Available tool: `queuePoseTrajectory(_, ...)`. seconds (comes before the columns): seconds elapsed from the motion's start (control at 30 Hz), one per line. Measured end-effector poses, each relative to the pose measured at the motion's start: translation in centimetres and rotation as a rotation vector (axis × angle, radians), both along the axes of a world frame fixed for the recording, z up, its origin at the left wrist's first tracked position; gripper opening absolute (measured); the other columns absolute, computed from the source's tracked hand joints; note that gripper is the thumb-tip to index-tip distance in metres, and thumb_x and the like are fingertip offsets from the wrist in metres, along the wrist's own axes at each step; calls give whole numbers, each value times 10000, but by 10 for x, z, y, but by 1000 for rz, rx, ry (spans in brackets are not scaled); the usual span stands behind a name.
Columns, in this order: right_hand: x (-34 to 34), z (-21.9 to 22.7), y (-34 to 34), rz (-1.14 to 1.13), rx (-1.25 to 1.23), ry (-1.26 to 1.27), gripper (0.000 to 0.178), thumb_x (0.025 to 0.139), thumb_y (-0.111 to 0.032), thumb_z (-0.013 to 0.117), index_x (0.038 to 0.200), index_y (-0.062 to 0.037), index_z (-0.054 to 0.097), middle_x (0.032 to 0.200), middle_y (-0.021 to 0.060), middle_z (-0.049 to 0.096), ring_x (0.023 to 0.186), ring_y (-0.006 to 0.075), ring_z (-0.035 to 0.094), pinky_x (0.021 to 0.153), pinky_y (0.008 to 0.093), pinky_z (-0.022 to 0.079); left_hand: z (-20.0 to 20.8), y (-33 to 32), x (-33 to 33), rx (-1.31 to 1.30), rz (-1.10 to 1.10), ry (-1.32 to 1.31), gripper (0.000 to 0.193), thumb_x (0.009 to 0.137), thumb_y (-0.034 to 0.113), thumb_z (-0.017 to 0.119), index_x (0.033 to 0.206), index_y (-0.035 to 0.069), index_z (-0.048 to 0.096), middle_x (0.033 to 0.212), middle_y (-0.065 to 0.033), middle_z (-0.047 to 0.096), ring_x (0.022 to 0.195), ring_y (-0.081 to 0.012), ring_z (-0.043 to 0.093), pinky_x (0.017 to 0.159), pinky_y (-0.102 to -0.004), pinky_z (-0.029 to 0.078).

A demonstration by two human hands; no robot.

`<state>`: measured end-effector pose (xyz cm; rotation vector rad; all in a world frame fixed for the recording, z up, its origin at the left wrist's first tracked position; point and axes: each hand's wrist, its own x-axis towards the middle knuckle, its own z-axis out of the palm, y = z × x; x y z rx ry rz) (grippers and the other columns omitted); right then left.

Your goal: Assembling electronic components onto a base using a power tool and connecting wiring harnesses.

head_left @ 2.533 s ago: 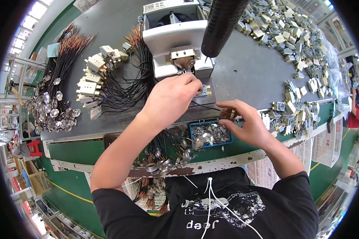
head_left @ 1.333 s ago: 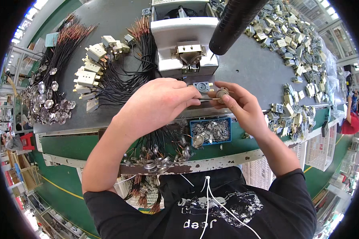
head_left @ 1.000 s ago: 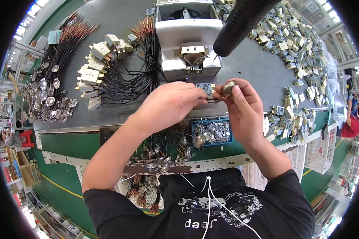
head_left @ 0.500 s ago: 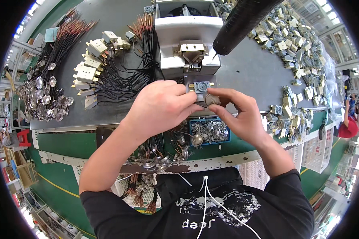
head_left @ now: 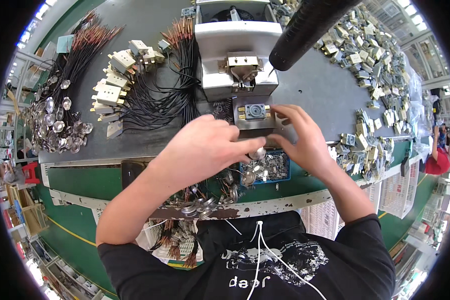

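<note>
My left hand (head_left: 202, 146) is closed, with a small round metal disc (head_left: 257, 153) pinched at its fingertips, above the near edge of the bench. Opposite it, my right hand (head_left: 304, 145) holds nothing; its thumb and fingers are apart. Its fingertips come close to the right side of a grey switch block (head_left: 255, 111) with brass terminals. That block lies on a metal fixture plate (head_left: 241, 123) in front of a grey press-like machine (head_left: 239, 42). The left hand's lower fingers are partly hidden.
Bundled black wires (head_left: 180, 95) with cream blocks lie at left, beside more wires with round metal discs (head_left: 57, 115). Switch blocks pile up (head_left: 370, 65) at right. A blue tray (head_left: 289, 176) of small metal parts sits below my hands. A black tube (head_left: 310, 32) hangs overhead.
My hands have parted. The left has drawn the metal disc down toward me, and the right has let go of it and opened beside the switch block, which now shows fully.
</note>
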<state>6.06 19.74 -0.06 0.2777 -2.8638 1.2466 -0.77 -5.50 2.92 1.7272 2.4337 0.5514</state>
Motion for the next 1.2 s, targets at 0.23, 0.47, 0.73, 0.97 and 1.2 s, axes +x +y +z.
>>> queuePoseTrajectory(0.23, -6, -5, 7, 52, 91, 265, 465, 843, 2, 761, 1287, -45, 633, 1208, 140, 656, 984, 318, 682, 860, 370, 565, -1, 1, -16, 241, 164, -154, 373, 888, 248, 756, 1230, 122, 681, 867, -84, 705, 793, -293, 696, 703, -397, 557)
queuePoseTrajectory(0.47, -27, 10, -7, 60, 118, 201, 166, 904, -43, 708, 1069, -57, 715, 953, 132, 655, 862, 312, 683, 751, 404, 558, 5, 5, -15, 75, 77, -227, 315, 890, 259, 737, 1181, 140, 717, 826, -82, 686, 802, -302, 677, 740, -428, 539)
queuePoseTrajectory(0.73, -37, 16, -11, 116, 118, 213, 152, 877, -45, 723, 1027, -61, 709, 952, 114, 676, 855, 318, 670, 764, 407, 543, -5, -3, 3, -87, 18, -102, 292, 903, 267, 710, 1177, 168, 689, 830, -25, 632, 861, -234, 659, 793, -387, 503)
queuePoseTrajectory(0.97, -42, 0, -11, 144, 209, 221, 117, 860, -50, 741, 970, -44, 700, 1022, 78, 720, 938, 287, 671, 813, 385, 536, -13, -3, 6, -55, 6, -47, 298, 895, 273, 716, 1174, 175, 678, 829, -18, 623, 854, -214, 661, 772, -372, 500)
queuePoseTrajectory(1.2, -45, -6, -11, 154, 208, 265, 161, 853, -57, 747, 1004, -63, 691, 1038, 64, 712, 947, 278, 654, 835, 375, 533, -12, 1, 6, -58, 2, -33, 302, 900, 272, 718, 1182, 170, 682, 837, -20, 637, 848, -221, 664, 778, -377, 507)
